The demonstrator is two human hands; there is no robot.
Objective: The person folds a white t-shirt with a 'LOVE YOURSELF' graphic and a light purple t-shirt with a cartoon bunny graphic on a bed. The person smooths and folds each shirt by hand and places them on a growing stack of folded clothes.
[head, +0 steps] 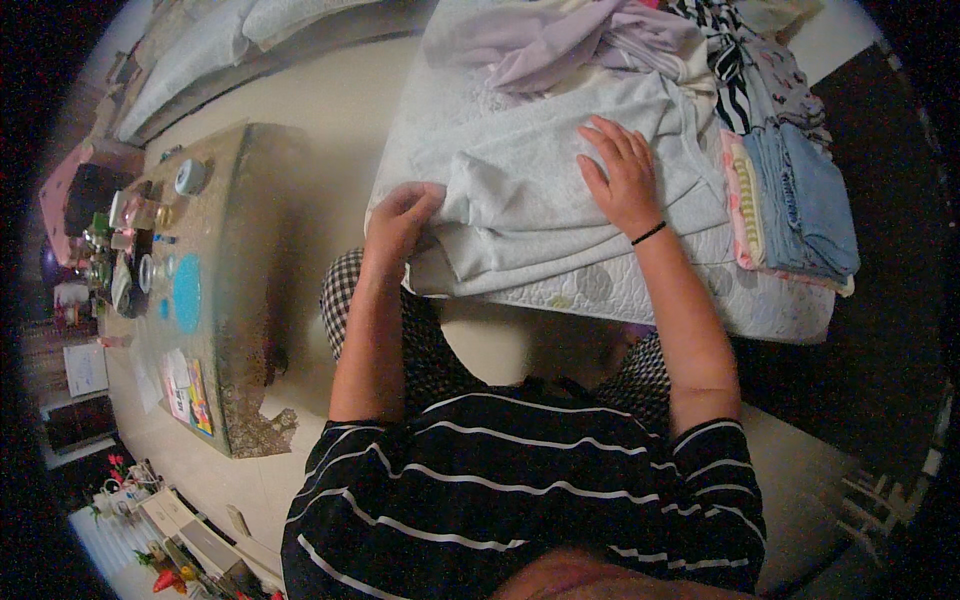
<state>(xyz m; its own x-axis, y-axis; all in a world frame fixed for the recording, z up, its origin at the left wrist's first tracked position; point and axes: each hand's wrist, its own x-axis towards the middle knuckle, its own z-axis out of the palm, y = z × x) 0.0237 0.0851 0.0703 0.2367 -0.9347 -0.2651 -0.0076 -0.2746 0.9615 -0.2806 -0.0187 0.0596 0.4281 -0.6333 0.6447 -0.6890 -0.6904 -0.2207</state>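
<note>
A light grey knit garment [525, 187] lies spread and wrinkled before me on a white quilted pad [607, 296]. At its left edge, my left hand [409, 214] pinches the fabric between thumb and fingers. My right hand [621, 176], palm down with fingers spread, rests on the cloth's upper right part and wears a thin black band [649, 233] at the wrist. Beyond the garment lies a crumpled lilac garment [555, 49]. A stack of folded clothes [795, 202], blue denim among them, stands to the right.
Black-and-white striped cloth [731, 82] and a patterned grey garment [787, 86] are heaped at the far right. To my left stands a covered table [225, 225] holding a blue mat [187, 292], a booklet [189, 394] and several jars. A light-covered seat [187, 67] is at upper left.
</note>
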